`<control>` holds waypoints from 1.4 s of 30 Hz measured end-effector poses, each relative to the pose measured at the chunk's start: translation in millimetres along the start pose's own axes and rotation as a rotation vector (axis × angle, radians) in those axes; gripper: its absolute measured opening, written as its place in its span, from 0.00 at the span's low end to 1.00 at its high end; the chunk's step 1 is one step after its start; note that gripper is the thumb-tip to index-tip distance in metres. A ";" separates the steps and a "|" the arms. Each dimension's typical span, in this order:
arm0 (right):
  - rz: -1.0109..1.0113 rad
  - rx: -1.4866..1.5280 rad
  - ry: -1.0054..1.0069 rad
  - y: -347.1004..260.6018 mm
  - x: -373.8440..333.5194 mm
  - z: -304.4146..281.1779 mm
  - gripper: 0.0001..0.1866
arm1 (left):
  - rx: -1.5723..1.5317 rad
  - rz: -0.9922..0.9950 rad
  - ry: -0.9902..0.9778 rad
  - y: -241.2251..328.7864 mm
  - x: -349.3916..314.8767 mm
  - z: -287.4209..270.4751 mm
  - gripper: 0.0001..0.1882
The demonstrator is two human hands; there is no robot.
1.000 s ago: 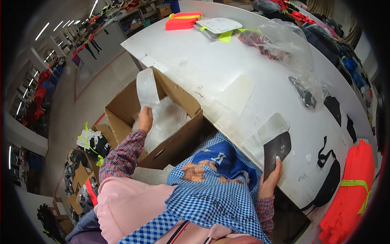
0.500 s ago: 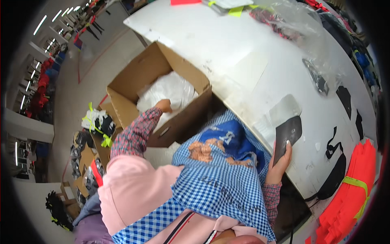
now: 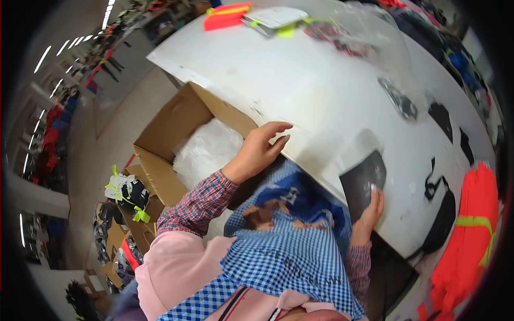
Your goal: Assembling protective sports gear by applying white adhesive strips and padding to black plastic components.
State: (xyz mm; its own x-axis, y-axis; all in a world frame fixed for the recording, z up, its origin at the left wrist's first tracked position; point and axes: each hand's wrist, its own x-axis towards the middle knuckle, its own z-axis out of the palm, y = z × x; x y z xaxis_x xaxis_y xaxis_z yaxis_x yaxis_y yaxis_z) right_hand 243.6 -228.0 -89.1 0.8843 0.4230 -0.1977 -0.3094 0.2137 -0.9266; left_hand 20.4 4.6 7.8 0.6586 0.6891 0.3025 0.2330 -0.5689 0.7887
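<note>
My right hand (image 3: 368, 215) grips the lower edge of a flat dark grey piece (image 3: 365, 179), its fingers closed over it, at the front edge of the white table (image 3: 257, 64). My left hand (image 3: 259, 152) hovers between the cardboard box and the table edge. Its thumb and fingers are apart and nothing shows between them. In the open cardboard box (image 3: 184, 109), left of the table, lies a heap of clear plastic bags (image 3: 209, 147). My left forearm crosses in front of the box's near corner.
Red-orange fabric strips (image 3: 465, 214) tied with a yellow band lie at the right, near black pieces (image 3: 440, 222). A large clear plastic bag (image 3: 375, 37) and an orange bundle (image 3: 227, 17) are farther back. Wrapped goods and cartons (image 3: 115, 235) stand on the floor at left.
My left hand has come out of the box and moved right, toward the table edge. The dark piece in my right hand has tilted, showing more of its face.
</note>
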 end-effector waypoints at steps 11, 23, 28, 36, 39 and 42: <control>-0.301 -0.408 -0.200 15.5 83.2 -1.0 0.09 | -0.073 0.210 -0.224 -31.9 -0.7 137.0 0.27; -0.348 -0.858 -0.054 19.3 98.3 -6.5 0.11 | 0.237 0.442 -0.334 -53.1 -12.2 177.3 0.26; -0.490 -0.887 -0.005 20.8 93.7 -8.6 0.09 | 0.277 0.449 -0.312 -56.2 -17.2 173.9 0.25; -0.467 -0.926 -0.042 19.2 82.6 -1.8 0.08 | 0.176 0.390 -0.295 -57.9 -23.2 171.3 0.24; -0.511 -0.958 -0.041 22.0 82.9 -2.0 0.08 | 0.166 0.369 -0.303 -59.2 -22.4 169.4 0.24; -0.562 -0.984 -0.045 21.9 80.2 -4.1 0.08 | 0.143 0.346 -0.328 -58.7 -20.0 166.3 0.24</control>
State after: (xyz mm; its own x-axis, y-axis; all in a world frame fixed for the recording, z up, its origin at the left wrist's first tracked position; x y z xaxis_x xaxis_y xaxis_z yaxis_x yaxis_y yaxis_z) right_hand 309.2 -193.0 -126.6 0.7917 0.5213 0.3186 0.5543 -0.3934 -0.7335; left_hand 112.5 -50.5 -133.5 0.8998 0.2848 0.3306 0.0422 -0.8109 0.5837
